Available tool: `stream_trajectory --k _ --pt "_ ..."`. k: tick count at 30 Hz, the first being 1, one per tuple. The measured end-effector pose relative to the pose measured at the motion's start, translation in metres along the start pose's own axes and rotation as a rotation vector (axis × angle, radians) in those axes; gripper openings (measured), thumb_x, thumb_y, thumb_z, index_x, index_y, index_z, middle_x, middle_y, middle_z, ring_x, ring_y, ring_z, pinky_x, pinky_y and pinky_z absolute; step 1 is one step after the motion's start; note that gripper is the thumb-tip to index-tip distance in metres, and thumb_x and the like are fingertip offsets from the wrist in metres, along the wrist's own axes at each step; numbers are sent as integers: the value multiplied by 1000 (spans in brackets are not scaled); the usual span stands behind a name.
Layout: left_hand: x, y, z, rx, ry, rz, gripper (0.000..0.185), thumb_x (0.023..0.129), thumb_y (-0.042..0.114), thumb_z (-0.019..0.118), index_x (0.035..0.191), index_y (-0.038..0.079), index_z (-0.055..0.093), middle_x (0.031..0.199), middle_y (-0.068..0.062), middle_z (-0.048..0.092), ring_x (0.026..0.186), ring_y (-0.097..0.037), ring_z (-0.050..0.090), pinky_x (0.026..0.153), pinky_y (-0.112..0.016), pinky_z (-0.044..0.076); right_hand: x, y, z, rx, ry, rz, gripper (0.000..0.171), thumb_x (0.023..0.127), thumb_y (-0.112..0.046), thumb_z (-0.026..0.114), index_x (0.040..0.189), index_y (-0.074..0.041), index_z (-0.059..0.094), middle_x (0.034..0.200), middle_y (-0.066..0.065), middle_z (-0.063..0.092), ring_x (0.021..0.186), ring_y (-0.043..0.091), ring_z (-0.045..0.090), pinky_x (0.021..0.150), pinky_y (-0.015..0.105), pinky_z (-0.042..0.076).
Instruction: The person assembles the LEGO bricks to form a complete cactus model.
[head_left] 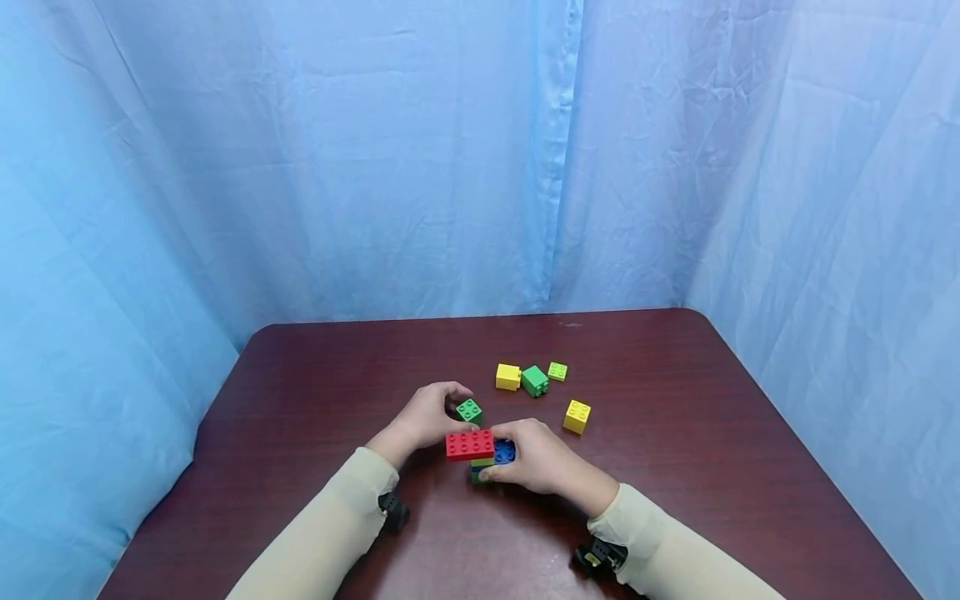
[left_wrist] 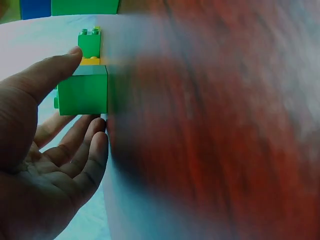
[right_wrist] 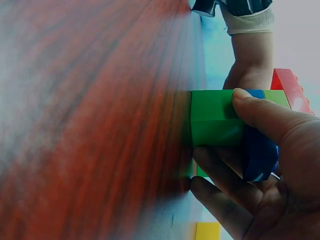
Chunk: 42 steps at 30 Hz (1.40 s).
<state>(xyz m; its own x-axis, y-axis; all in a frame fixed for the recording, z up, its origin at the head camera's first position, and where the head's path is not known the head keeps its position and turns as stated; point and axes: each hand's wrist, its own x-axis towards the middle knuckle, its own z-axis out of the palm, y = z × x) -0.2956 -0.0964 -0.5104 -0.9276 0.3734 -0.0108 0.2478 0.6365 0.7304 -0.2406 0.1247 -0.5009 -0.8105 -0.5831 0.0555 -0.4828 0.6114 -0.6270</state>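
Observation:
A stack of toy building bricks [head_left: 470, 445] stands on the table, green at the bottom, then blue and light green, with a long red brick [head_left: 469, 445] on top jutting left. A blue brick [right_wrist: 258, 154] sticks out on its right side. My right hand [head_left: 534, 457] grips this stack, the thumb [right_wrist: 250, 100] on one face and the fingers on the opposite side. Just behind and left of it, a square green brick [left_wrist: 82, 95] sits on the table. Around that brick my left hand [head_left: 427, 417] curves loosely, thumb on the near side, fingers on the far side.
Farther back lie a yellow brick [head_left: 507, 377], a green brick [head_left: 535, 381] on its side and a flat light green brick [head_left: 557, 371]. Another yellow brick [head_left: 577, 417] stands right of the hands. Blue curtains [head_left: 420, 167] hang around the dark red table [head_left: 337, 358].

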Motion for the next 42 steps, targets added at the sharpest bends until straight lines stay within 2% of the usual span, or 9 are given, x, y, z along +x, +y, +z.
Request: stream_trajectory --k 7,14,20,26,32,42 --pt "0 2 1 58 16 -39 37 76 25 84 107 15 67 94 6 61 86 -13 59 75 -30 52 0 1 1 -12 9 -9 38 74 -52 79 104 -31 66 84 -19 63 71 4 57 62 25 48" --pt "-1 1 2 53 38 -63 31 77 21 83 103 16 67 90 6 61 81 -12 57 72 -28 52 0 1 1 -13 14 -4 41 74 -52 79 106 -30 67 87 -18 64 72 4 57 63 25 48" --pt "-3 1 1 83 66 -69 31 78 19 83 104 19 67 94 6 58 83 -12 56 76 -31 52 0 1 2 -13 7 4 43 74 -53 78 108 -30 67 87 -19 63 71 4 57 61 25 48" --pt "-5 0 -3 93 124 -56 37 79 21 81 113 20 66 102 4 58 92 -16 59 80 -34 52 0 1 2 -32 11 7 43 74 -54 78 107 -29 67 84 -19 62 70 5 56 60 26 47" --pt "-8 -2 -8 60 178 -31 36 78 19 82 110 17 66 100 3 57 90 -17 61 77 -32 52 0 3 3 -41 12 5 44 73 -54 79 108 -30 67 87 -20 62 71 4 56 61 25 47" --pt "-16 -5 -13 33 199 -1 33 81 22 80 111 17 65 99 6 57 90 -13 62 76 -28 53 1 2 2 -47 10 8 45 73 -54 79 109 -30 67 87 -20 62 72 4 56 61 25 47"
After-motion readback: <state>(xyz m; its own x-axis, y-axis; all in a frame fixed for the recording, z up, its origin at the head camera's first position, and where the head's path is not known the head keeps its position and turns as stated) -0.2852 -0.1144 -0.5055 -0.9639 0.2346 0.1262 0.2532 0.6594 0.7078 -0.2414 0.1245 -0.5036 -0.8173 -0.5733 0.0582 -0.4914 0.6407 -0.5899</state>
